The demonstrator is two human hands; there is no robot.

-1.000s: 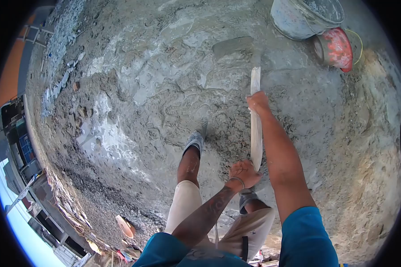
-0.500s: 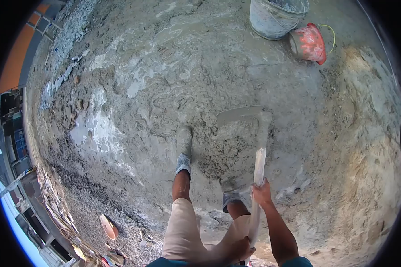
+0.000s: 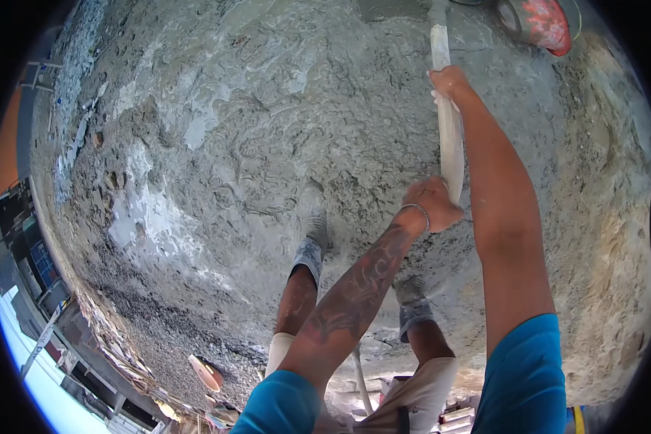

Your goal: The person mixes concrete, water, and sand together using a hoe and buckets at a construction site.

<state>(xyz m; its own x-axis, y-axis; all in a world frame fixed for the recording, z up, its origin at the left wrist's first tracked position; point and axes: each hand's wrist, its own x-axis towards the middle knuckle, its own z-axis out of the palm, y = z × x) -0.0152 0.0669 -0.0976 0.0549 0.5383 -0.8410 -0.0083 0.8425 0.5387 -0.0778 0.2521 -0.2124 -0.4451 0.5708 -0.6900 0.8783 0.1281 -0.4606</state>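
A hoe with a pale wooden handle reaches forward, away from my body. Its wide metal blade lies in the wet grey mortar at the top edge, partly cut off. My left hand is wrapped round the rear end of the handle. Farther up, my right hand grips the same handle near its upper part. My boots, coated with mortar, stand in the mix.
A red-smeared bucket lies on its side at the top right. Sandy material rises along the right. Dark gravel and an orange-brown shallow piece lie at the lower left. A stick shows behind my legs.
Both hands have moved forward and up with the hoe, its blade going from near my boots to the top edge. The view has tilted down, and the buckets sit higher in it.
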